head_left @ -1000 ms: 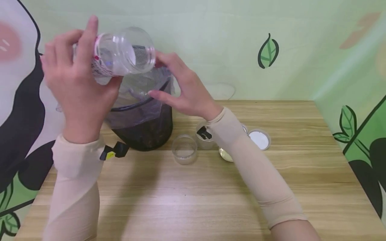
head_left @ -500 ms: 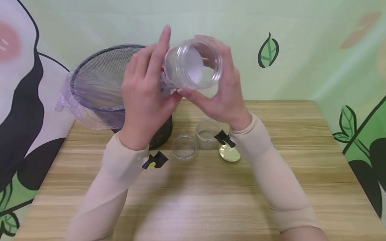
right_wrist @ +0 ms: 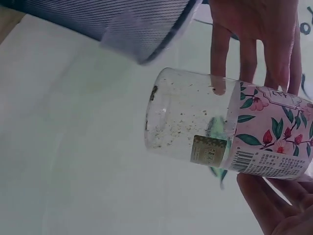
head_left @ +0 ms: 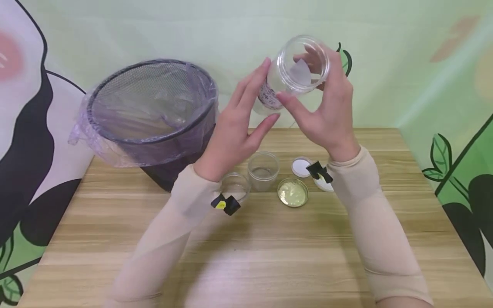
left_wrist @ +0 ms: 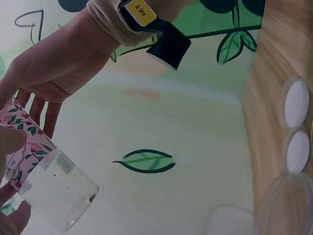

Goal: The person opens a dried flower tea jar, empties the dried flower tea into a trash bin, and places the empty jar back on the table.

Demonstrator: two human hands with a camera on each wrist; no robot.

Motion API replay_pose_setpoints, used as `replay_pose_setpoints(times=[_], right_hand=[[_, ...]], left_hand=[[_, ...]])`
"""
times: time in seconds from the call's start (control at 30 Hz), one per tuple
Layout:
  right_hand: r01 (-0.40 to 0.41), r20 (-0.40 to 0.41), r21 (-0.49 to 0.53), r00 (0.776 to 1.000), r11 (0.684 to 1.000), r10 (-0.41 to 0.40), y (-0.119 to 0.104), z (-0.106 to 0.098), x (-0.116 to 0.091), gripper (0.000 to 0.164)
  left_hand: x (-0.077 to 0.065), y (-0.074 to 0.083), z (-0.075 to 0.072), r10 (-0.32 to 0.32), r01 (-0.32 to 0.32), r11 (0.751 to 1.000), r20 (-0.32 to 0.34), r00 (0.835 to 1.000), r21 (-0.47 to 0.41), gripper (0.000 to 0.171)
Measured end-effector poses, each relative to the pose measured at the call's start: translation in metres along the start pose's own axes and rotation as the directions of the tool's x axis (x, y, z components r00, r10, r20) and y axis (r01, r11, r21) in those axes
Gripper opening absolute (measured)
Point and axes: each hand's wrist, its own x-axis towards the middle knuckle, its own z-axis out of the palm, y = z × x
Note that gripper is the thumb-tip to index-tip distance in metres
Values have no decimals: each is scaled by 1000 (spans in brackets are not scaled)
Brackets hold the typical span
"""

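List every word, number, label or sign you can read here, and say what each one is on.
Nothing can be quoted with certainty.
Floral label on the jar: printed characters, too blurred to read.
Barcode on that label: digits too small to read.
Gold sticker on the jar: illegible.
Yellow tag on the wrist strap: dark marks, not legible.

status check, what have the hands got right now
Right hand grips the clear plastic jar with floral label, held tilted above the table. Left hand open, fingers touching jar. Nothing in the way.
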Motion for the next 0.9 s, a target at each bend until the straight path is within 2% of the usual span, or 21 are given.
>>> replay_pose_setpoints(times=[0.13,0.2,0.27,0.37,0.43,0.57,0.67,0.73,0.8,0.9], right_hand=[[-60,91,-82,994,995,67,21,-1,-10,72],[-100,136,-115,984,988,115,32,2,-15,70],[-152,169,-132,970,979,173,42,8,-21,70],[-226,220,-156,941,962,257,56,16,-30,71],[-263,248,-169,921,950,299,64,21,-36,71],[-315,301,-168,886,934,353,78,31,-49,71],[-341,342,-168,860,925,379,87,38,-58,73],[-357,368,-172,841,918,396,92,42,-63,74],[-369,388,-184,825,911,412,97,44,-67,75],[-378,408,-194,808,905,424,103,48,-72,75]], left_hand=[[-6,-15,16,-109,118,987,78,991,-111,65],[-11,-23,23,-178,197,966,120,977,-165,63],[-16,-30,29,-249,280,938,165,954,-204,62],[-23,-40,37,-348,403,879,237,907,-254,62],[-28,-46,41,-390,461,843,274,879,-277,61],[-37,-57,48,-472,563,784,337,815,-261,60],[-44,-64,51,-523,622,759,387,759,-193,60],[-49,-69,53,-542,645,748,416,730,-155,60],[-52,-72,55,-553,660,741,442,706,-127,61],[-56,-77,58,-563,671,736,466,683,-94,62]])
